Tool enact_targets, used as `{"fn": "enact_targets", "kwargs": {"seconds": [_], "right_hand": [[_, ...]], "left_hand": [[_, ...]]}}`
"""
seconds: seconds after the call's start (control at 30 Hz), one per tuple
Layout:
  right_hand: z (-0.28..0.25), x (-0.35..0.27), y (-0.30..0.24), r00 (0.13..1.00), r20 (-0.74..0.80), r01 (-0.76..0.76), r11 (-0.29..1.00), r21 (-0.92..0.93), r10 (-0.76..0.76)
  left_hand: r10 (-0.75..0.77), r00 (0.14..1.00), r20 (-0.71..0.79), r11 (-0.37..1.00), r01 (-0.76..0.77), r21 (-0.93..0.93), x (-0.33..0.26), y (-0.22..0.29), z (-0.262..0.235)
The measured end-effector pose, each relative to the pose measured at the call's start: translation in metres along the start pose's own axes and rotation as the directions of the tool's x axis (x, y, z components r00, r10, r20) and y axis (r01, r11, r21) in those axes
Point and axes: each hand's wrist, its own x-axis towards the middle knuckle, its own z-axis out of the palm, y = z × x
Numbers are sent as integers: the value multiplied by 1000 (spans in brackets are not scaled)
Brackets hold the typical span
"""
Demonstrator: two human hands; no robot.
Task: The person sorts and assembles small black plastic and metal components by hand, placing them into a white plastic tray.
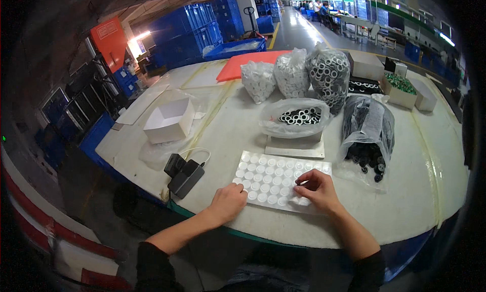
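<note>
A white sheet [265, 186] carrying rows of round white discs lies flat on the table in front of me. At its left edge my left hand [229, 203] is closed, its fingertips curled down by the outer discs; whatever they hold is hidden. My right hand [320, 190] hovers over the sheet's right part, thumb and forefinger pinched on a small dark piece [298, 183] too small to make out. Just beyond the sheet, an open plastic bag [302, 117] of black-and-white rings rests on a metal-plated stand [295, 147].
To the right lies an open bag of black parts [368, 140]. Full bags [292, 74] stand farther back, beside a box of green pieces [400, 89]. At left are a white open box [168, 121] and a black device [186, 178] with a white cable.
</note>
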Motion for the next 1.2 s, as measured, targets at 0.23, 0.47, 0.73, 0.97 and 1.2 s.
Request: {"fn": "enact_targets", "kwargs": {"seconds": [0.23, 0.47, 0.73, 0.97, 1.2], "right_hand": [[-6, 3, 4, 999, 33, -30, 979, 200, 24], [-5, 3, 4, 998, 25, -68, 982, 174, 65], [-11, 3, 11, 1000, -4, 29, 999, 40, -29], [-8, 3, 3, 990, -29, -126, 960, 250, 137], [-11, 3, 2, 994, -20, -95, 947, 307, 106]], "left_hand": [[13, 996, -94, 999, -10, 32, 3, 0, 5], [-528, 832, 168, 583, 500, -640, -4, -30, -7], [-529, 849, -10, 128, 68, -989, 26, -2, -24], [-269, 963, -21, 356, 80, -931, 73, 60, 4], [-328, 945, 9, 216, 85, -973, 94, 71, 32]]}}
